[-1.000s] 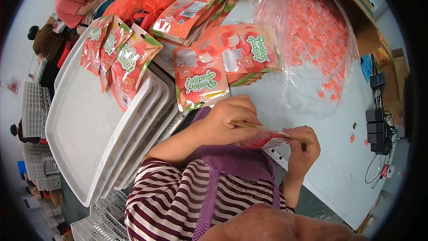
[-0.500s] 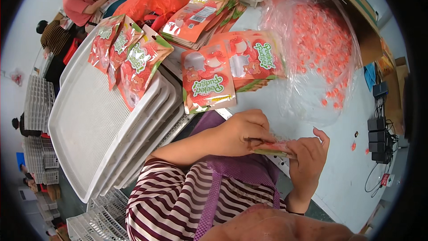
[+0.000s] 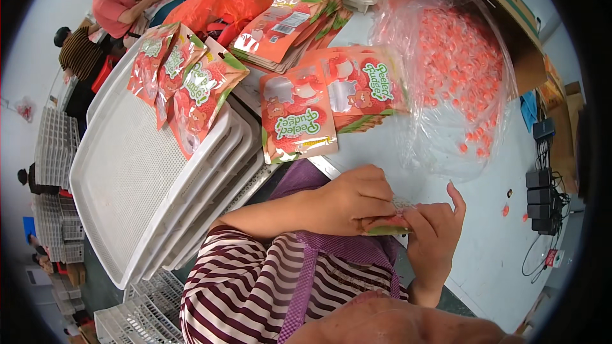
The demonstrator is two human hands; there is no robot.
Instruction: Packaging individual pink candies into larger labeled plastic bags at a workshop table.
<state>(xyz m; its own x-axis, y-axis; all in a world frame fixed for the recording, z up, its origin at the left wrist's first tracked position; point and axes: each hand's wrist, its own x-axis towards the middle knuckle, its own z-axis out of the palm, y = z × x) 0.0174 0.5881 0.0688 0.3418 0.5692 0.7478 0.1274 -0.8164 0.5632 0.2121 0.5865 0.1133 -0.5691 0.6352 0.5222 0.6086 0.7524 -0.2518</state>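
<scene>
A red and green candy pouch [image 3: 387, 227], mostly covered by fingers, is held close to my body at the table's near edge. My left hand [image 3: 350, 199] is closed round one end of it. At the opposite end my right hand [image 3: 435, 232] pinches the pouch, its index finger raised off it. Flat printed pouches [image 3: 298, 118] lie just beyond my left hand, overlapping a neighbouring pile [image 3: 366, 83]. Past my right hand spreads a large clear plastic bag [image 3: 421, 130] of small red wrapped candies [image 3: 468, 57].
Stacked white perforated trays [image 3: 134, 178] stand at the left, carrying several plump pouches [image 3: 197, 92]. Behind are another pouch stack [image 3: 280, 28], a red plastic bag [image 3: 217, 6] and a cardboard box [image 3: 523, 32]. Black power adapters [image 3: 540, 194] line the right edge. Two people work at far left.
The pouch has tipped between my hands, showing more of its green edge. My left hand has shifted slightly to the right and down; my right hand has moved a little to the left.
</scene>
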